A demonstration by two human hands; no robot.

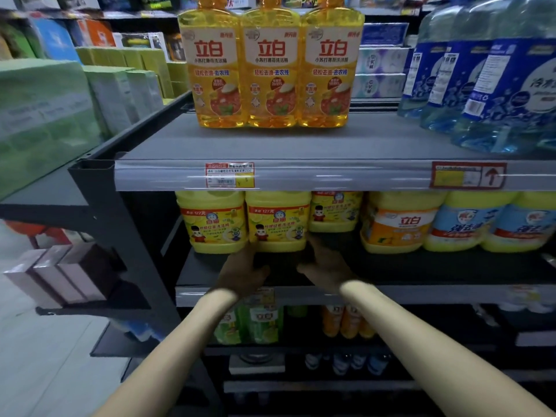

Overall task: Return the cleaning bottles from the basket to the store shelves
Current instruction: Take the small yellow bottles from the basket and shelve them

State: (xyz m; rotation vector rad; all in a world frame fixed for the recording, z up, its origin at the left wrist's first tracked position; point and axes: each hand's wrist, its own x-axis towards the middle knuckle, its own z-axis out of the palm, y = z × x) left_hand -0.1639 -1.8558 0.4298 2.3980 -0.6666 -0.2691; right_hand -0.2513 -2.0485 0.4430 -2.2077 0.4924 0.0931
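Both hands reach onto the middle shelf (421, 267), at 6 o'clock from the frame's centre, either side of a yellow detergent jug (278, 221) that stands upright near the shelf's front. The left hand (243, 272) lies at the jug's 7 o'clock, fingers stretched forward to its lower left corner. The right hand (325, 266) lies at its 5 o'clock, fingers stretched to the lower right corner. The two hands are apart, their thumbs splayed inward toward each other below the jug's base. Neither hand is curled round anything, and the dim light hides whether the fingertips actually touch the jug.

At the jug's 9 o'clock, just beside it, stands a matching yellow jug (212, 221). At its 3 o'clock a third matching jug (334, 212) sits further back. Beyond that, still toward 3 o'clock, come an orange-labelled jug (400, 225) and blue-labelled jugs (481, 225).

On the upper shelf (270, 144), at 12 o'clock, three amber dish-soap bottles (270, 67) stand touching in a row, with a red price tag (230, 175) on the rail below them. Large blue-liquid bottles (496, 85) fill 2 o'clock. Green packs (45, 115) are at 10 o'clock. Green bottles (258, 323) and orange bottles (346, 322) stand on the shelf beneath the forearms.
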